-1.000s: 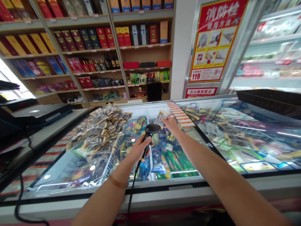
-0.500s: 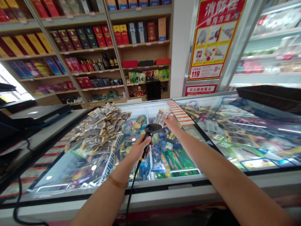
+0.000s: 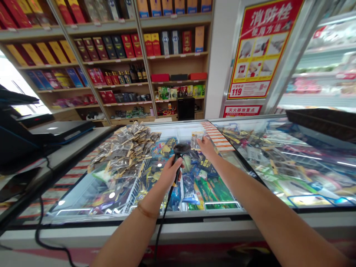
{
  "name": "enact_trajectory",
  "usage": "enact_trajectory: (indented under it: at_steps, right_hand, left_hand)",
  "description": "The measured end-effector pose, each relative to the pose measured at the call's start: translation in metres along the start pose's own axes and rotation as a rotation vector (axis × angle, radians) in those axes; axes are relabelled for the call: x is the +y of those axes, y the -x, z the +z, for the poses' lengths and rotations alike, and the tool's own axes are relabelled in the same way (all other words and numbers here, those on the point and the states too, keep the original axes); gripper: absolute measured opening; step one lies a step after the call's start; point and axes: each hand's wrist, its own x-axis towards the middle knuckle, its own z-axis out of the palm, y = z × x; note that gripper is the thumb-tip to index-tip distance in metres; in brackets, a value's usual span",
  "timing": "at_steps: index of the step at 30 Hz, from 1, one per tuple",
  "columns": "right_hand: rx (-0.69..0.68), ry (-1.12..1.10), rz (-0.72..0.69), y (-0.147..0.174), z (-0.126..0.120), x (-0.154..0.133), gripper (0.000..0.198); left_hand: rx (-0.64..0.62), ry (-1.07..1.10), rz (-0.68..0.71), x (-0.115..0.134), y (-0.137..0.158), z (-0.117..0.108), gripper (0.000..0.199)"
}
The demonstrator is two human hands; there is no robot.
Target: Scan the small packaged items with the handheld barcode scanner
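A long chest freezer (image 3: pixel 250 218) with a glass lid runs across the front, full of coloured wrapped goods. On the left part of its lid lies a heap of small packets (image 3: pixel 126 148). Above the open middle, the left hand (image 3: pixel 169 174) is closed round the handle of a black scanner (image 3: pixel 180 152), whose cord hangs down towards the person. Just beyond the scanner's head, the right hand (image 3: pixel 207 145) pinches one small clear packet (image 3: pixel 196 140) by its edge, held up facing the scanner.
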Motion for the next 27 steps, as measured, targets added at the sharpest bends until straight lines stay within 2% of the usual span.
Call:
enact_trajectory:
  at_steps: [4,8,12,16,19,21,23,27]
  right_hand:
    - [-0.056,0.022,0.058,-0.003,0.006,-0.003,0.022]
    - [-0.211,-0.045,0.063,0.001,0.032,-0.020,0.022]
    - [-0.322,-0.127,0.048,0.012,0.093,-0.054,0.024]
    - [-0.441,-0.161,0.082,0.022,0.162,-0.090,0.020]
    - [-0.550,-0.138,0.111,0.026,0.194,-0.104,0.020]
    - [-0.603,-0.079,0.093,0.028,0.200,-0.106,0.020]
    - [-0.636,-0.030,0.084,0.030,0.194,-0.104,0.025]
    - [-0.635,-0.056,0.102,0.032,0.157,-0.098,0.042]
  left_hand:
    - [0.243,0.125,0.056,0.016,0.008,-0.007,0.037]
    - [0.403,0.219,0.154,0.039,0.017,-0.035,0.038]
    - [0.532,0.236,0.262,0.060,0.032,-0.073,0.036]
    - [0.636,0.218,0.288,0.072,0.051,-0.103,0.034]
    - [0.680,0.183,0.286,0.075,0.064,-0.116,0.034]
    - [0.684,0.171,0.283,0.076,0.067,-0.120,0.035]
    - [0.679,0.168,0.280,0.076,0.067,-0.119,0.035]
    - [0.620,0.186,0.262,0.071,0.054,-0.102,0.034]
